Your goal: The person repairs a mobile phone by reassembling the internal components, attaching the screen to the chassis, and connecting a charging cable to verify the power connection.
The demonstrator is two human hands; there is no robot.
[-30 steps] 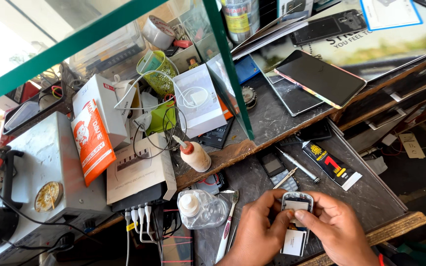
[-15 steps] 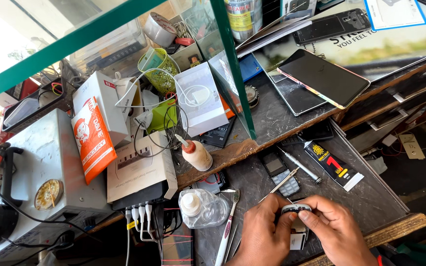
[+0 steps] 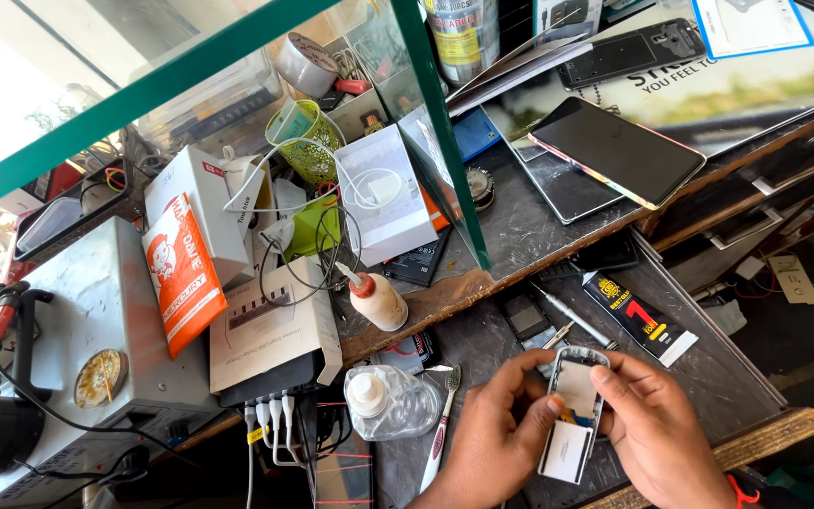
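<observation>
Left hand [image 3: 496, 438], right hand [image 3: 657, 429], rounded phone shell [image 3: 578, 401]

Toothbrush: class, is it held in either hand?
No, the toothbrush lies on the bench beside the left hand; both hands hold the phone frame.

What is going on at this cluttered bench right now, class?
A person holds a small opened phone body in both hands over a dark work surface. The left hand grips its left side and the right hand its right, a fingertip on the upper edge. A toothbrush and a clear plastic bottle lie to the left; a large phone rests on the shelf above.
</observation>
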